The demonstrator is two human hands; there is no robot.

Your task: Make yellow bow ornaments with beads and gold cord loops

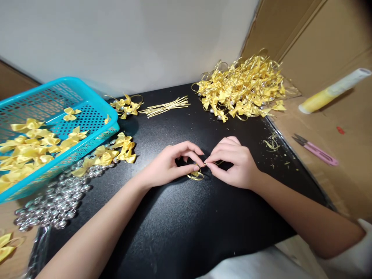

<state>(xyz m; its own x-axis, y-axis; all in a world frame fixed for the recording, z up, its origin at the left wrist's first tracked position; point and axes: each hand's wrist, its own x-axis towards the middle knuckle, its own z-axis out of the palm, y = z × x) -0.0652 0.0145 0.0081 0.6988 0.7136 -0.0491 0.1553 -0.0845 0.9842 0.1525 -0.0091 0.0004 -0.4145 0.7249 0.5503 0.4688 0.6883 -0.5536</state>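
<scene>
My left hand (174,162) pinches a thin gold cord (196,176) whose loop hangs below the thumb, just above the black board. Facing it, my right hand (232,161) grips the same cord between thumb and forefinger, close to the left fingertips. Part of the cord is covered by my fingers, so how it is twisted or tied cannot be seen. Beyond the hands lies a bunch of straight gold cord pieces (168,106). Left of it is a small group of yellow bows with cord loops (126,105).
A turquoise basket (95,133) of yellow bows stands at left. Silver bells (55,201) and loose bows (124,147) lie before it. Back right is a heap of finished-looking bows (241,89). Pink thread snips (316,151) and a yellowish tube (331,93) are at right.
</scene>
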